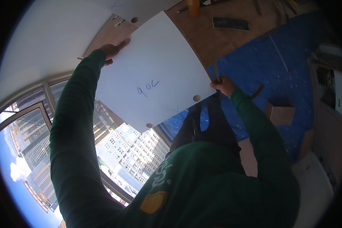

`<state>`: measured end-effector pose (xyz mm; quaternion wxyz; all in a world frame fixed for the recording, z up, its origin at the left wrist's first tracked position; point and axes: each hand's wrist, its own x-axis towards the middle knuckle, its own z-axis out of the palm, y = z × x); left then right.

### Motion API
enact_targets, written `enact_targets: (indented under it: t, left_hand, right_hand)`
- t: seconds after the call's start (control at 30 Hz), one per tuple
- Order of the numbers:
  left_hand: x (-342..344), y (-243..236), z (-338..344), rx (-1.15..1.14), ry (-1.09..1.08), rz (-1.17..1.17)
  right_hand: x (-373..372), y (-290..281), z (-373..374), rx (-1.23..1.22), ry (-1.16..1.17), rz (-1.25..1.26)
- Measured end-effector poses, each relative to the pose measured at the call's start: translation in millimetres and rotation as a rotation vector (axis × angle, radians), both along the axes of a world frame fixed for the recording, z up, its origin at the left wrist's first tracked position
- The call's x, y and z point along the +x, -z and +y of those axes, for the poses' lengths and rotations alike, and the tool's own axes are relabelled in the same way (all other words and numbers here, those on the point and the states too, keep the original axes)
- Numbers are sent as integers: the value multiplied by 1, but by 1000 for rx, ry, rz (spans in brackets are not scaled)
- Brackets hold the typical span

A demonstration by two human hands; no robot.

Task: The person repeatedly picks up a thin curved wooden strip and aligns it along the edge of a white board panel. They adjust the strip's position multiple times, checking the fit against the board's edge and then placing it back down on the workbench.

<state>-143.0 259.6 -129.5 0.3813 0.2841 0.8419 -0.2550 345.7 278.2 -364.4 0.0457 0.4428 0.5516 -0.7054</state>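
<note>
A white cabinet door panel [159, 60] with pen marks on its face is held up in front of me, tilted. Two round holes, one of them a hinge hole [196, 98], lie along its near edge. My left hand [112, 51] grips the panel's left edge, thumb resting on the white face and the other fingers mostly hidden. At the right corner, my right hand [226, 86] is closed on the panel's edge. A thin curved strip [216, 72] rises beside that hand; whether the hand also holds it, I cannot tell.
Beyond the panel is a brown work surface [201, 41] with a dark flat block [230, 24] and an orange container [193, 7]. A blue sheet [250, 64] covers the floor, with a brown box [279, 113] on it. Windows [45, 110] stand at my left.
</note>
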Motion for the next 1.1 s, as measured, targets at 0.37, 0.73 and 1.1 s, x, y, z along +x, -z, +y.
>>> enact_targets:
  t: [0.37,0.73,1.1]
  left_hand:
    - [-42,122,-9,125,-104,-65]
    - [-42,114,-77,807,-217,-10]
    - [218,134,-400,834,-744,-529]
  right_hand:
    - [-19,43,1,140,4,-118]
    - [-22,-6,-19,528,-49,-272]
    - [87,-68,-103,113,190,-381]
